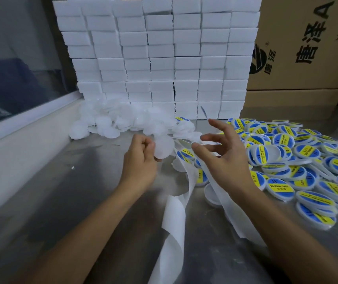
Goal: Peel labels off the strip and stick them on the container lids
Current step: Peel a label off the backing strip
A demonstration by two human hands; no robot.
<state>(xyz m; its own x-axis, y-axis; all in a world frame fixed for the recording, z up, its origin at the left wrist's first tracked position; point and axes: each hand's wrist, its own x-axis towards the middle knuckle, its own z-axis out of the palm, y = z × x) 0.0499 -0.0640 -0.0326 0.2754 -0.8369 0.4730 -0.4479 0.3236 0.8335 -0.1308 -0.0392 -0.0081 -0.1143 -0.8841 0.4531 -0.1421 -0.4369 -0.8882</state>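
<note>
A: What takes up the most room?

B: The grey metal desk (65, 201) fills the lower half. At twelve o'clock a wall of stacked white boxes (155, 58) stands on it, and at two o'clock there are brown cartons (299, 48) with black print.

A: And the lids?

B: Two heaps. The labelled lids (307, 167), blue and yellow, spread from three to four o'clock. The plain white lids (127, 121) lie at eleven o'clock, right at the foot of the boxes.

A: Where is the label strip?

B: The white strip (174, 226) runs from the middle down to six o'clock, curling over the desk, with a few blue-and-yellow labels (186, 155) showing on it near the centre, just under the right hand.

A: What are the hands doing?

B: The left hand (139, 158), just left of centre, has its fingers (146, 146) curled and clamped on one plain white lid (164, 148), held up off the desk. The right hand (223, 154), just right of centre, hovers over the strip with its fingers (219, 125) spread apart and gripping nothing.
</note>
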